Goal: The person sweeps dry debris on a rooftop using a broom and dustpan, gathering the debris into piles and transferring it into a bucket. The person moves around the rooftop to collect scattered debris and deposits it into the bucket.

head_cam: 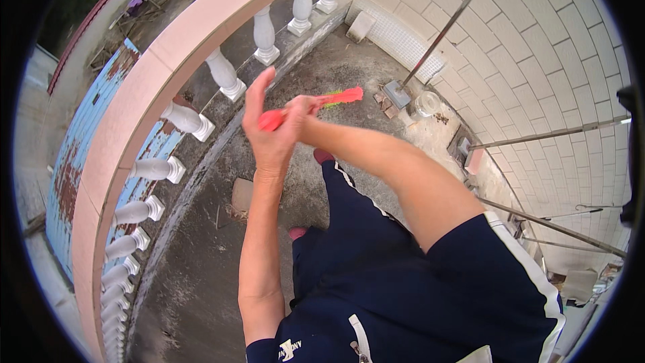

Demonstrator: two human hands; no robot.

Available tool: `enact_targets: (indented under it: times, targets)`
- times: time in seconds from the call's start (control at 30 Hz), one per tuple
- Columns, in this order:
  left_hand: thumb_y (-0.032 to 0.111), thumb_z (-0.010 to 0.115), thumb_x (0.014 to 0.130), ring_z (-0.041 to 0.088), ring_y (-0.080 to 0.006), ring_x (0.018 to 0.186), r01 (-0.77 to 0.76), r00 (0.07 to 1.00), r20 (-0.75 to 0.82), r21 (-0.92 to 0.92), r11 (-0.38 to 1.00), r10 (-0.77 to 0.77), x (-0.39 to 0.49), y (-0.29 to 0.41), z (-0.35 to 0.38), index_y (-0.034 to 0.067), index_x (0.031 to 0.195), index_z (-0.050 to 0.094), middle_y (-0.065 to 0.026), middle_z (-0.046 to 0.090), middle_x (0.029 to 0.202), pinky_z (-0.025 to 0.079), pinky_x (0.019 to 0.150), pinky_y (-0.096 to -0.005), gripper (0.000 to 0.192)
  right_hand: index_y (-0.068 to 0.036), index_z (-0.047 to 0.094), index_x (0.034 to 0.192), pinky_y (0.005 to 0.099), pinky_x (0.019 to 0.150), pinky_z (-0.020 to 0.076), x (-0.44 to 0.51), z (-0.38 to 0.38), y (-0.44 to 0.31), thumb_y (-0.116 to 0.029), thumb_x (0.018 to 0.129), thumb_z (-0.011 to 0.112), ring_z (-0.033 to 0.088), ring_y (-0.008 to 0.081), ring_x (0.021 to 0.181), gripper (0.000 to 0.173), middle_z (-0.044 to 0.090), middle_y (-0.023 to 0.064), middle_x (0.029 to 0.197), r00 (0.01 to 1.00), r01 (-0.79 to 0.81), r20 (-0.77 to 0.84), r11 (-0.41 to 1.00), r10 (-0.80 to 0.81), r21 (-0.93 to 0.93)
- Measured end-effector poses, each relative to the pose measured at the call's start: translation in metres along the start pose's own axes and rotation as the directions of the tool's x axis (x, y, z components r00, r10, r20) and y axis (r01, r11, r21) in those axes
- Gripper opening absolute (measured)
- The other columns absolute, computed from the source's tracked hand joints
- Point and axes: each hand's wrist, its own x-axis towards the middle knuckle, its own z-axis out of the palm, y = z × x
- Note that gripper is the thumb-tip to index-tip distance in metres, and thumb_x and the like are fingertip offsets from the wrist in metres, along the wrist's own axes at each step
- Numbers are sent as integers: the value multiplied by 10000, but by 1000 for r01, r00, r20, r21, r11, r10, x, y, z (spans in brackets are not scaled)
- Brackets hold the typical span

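A broom with a red handle and a red head (350, 95) reaches away from me over the concrete floor. Yellow-green bristles show beside the head. My right hand (304, 107) is wrapped around the handle, its forearm crossing in from the right. Close against it, my left hand (272, 142) is at the handle's rounded red top end (271, 120), with one digit stretched upward. The two hands overlap, so the left hand's other fingers are partly hidden.
A pink-topped balustrade (146, 73) with white balusters curves along the left. Metal poles lean at the tiled wall (534, 35); one stands in a grey block (396, 94). Near it are brick pieces and a clear tub (428, 104). A flat slab (242, 193) lies near my feet.
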Motion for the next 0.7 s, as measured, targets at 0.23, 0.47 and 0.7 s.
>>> enact_targets:
  times: [0.23, 0.47, 0.7]
  targets:
    - [194, 468, 902, 338, -118, 407, 111, 985, -58, -496, 861, -160, 41, -1, 32, 99, 556, 334, -19, 354, 459, 395, 547, -296, 383, -9, 614, 684, 455, 586, 500, -52, 18, 16, -114, 671, 551, 643, 328, 700, 124, 627, 180, 697, 919, 383, -347, 216, -187, 898]
    - [328, 571, 872, 373, -115, 361, 223, 956, 275, -448, 866, -103, 113, 66, 107, 93, 585, 406, -10, 392, 439, 400, 465, -296, 406, -33, 520, 1078, 412, 797, 453, -160, 132, 125, -300, 622, 736, 545, 357, 982, 572, 569, 189, 1013, 921, -271, 283, -84, 266, 959]
    - [381, 688, 784, 475, -118, 359, 435, 785, 615, -467, 770, -71, 146, 73, 189, 96, 566, 495, -4, 474, 428, 487, 469, -281, 407, -53, 572, 977, 378, 742, 446, -133, 120, 170, -262, 627, 763, 583, 290, 828, 449, 598, 120, 859, 829, 93, 55, -233, 557, 968]
